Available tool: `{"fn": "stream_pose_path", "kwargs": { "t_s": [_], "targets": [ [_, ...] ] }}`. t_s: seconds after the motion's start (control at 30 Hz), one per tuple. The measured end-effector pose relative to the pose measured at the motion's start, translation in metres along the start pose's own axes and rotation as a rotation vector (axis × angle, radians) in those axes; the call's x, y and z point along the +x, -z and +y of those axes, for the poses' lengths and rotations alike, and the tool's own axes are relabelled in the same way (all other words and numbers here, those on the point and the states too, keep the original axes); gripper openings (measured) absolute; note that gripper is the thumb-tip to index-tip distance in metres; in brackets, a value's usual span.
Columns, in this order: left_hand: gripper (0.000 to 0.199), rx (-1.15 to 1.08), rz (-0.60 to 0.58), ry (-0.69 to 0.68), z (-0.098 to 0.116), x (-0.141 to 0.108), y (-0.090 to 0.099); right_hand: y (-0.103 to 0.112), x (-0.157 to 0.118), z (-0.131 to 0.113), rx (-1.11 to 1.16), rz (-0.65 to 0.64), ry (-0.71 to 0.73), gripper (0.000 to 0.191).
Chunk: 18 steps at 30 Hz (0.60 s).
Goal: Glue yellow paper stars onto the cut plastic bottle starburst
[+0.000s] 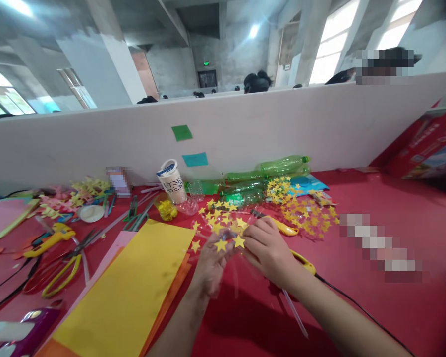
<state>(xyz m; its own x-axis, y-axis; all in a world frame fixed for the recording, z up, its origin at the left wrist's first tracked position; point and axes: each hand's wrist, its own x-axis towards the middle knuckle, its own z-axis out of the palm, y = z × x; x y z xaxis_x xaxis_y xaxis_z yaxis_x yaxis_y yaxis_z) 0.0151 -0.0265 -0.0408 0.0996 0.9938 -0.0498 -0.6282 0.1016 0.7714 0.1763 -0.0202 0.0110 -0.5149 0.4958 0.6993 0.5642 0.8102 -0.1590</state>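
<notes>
My left hand (210, 265) is closed around a clear plastic piece (229, 235) with a rounded middle, which looks cut from a bottle. Yellow paper stars stand around it on thin clear strips, among them one star (220, 244) at the front. From the right, my right hand (269, 248) pinches at a yellow star (239, 241) on the near side of the piece; its fingertips are partly hidden. Under my right forearm lies a yellow-handled tool (304, 262) with a black cord, and a clear glue stick (295, 315) shows beside it.
Yellow and orange paper sheets (134, 282) lie left, near scissors (72, 265) and a yellow glue gun (52, 239). Behind my hands are green bottles (245, 191), a white cup (172, 183), loose yellow stars (308, 210) and a yellow cutter (286, 228). A white partition (245, 129) borders the red table.
</notes>
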Motion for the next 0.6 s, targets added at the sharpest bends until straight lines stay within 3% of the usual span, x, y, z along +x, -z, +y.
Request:
{"fn": "stream_pose_path", "kwargs": {
  "t_s": [0.1,0.3,0.47,0.6],
  "targets": [
    [0.033,-0.006,-0.005,-0.007,-0.004,-0.001,0.001,-0.004,-0.001,-0.001,-0.054,0.038,0.008,0.025],
    [0.015,-0.003,-0.006,0.035,-0.008,-0.002,0.001,-0.008,-0.003,-0.002,-0.14,0.049,-0.009,0.027],
    [0.028,0.011,0.016,0.055,-0.004,-0.004,-0.004,-0.005,-0.001,-0.006,-0.152,0.048,-0.009,0.028],
    [0.025,0.021,0.067,0.042,0.003,-0.003,-0.009,-0.001,0.0,-0.009,-0.119,0.042,-0.026,0.026]
  ]
}}
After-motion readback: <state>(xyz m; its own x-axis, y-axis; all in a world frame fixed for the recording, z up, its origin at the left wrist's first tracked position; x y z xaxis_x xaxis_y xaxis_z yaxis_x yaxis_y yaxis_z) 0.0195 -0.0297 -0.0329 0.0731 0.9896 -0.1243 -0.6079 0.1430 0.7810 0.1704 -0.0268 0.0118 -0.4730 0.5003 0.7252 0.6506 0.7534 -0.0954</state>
